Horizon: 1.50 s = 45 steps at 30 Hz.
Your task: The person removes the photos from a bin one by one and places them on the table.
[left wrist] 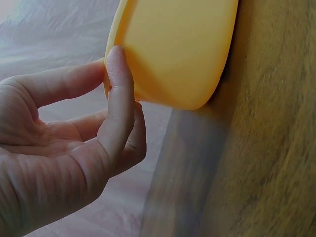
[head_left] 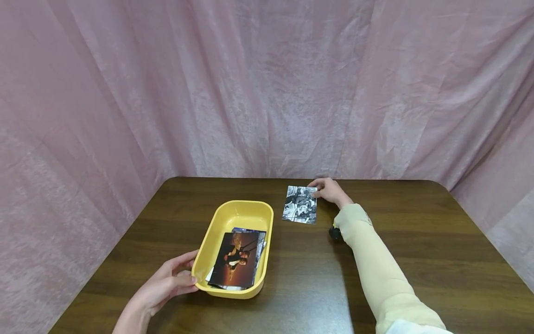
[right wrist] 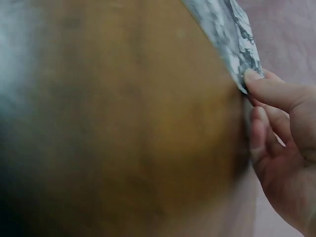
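A yellow tray stands on the table left of centre, with several photo cards inside. On top of these lies a dark card with figures against an orange glow. My left hand pinches the tray's near left rim; in the left wrist view thumb and fingers meet on the yellow wall. Farther back, my right hand pinches the right edge of a black-and-white photo card. In the right wrist view the thumb presses on the card's corner.
The brown wooden table has rounded far corners. Pink curtains hang behind and at both sides of it. A small black object shows at the right wrist, beside the pale yellow sleeve.
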Each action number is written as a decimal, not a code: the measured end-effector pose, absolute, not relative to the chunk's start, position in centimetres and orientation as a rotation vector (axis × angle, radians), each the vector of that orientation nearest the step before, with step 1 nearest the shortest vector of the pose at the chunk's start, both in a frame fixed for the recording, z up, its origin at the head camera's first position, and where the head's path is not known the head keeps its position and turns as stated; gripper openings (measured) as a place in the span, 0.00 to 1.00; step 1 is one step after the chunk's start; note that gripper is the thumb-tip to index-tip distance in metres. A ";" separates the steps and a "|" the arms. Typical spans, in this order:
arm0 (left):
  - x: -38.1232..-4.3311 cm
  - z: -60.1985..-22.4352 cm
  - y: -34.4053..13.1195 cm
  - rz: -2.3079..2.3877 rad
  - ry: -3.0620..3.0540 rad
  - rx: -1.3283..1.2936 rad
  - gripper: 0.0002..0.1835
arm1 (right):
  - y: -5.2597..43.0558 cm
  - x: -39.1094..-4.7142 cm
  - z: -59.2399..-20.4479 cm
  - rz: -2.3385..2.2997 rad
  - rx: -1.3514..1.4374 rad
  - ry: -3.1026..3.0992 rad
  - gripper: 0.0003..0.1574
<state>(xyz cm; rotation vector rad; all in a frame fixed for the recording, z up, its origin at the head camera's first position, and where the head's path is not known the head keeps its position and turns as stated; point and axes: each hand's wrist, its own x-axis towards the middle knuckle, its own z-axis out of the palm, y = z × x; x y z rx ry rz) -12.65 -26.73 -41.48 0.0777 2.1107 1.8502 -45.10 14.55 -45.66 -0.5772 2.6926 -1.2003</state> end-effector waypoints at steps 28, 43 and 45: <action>-12.6 -41.1 -26.5 1.830 2.124 0.060 0.44 | 10.9 -44.2 -41.1 -1.507 -0.677 2.578 0.27; -12.7 -41.0 -26.3 1.834 2.123 0.057 0.44 | -3.3 -37.7 -36.5 -1.757 -0.852 2.537 0.16; -12.7 -40.9 -26.2 1.833 2.128 0.054 0.44 | -4.7 -36.5 -37.1 -1.754 -0.864 2.536 0.15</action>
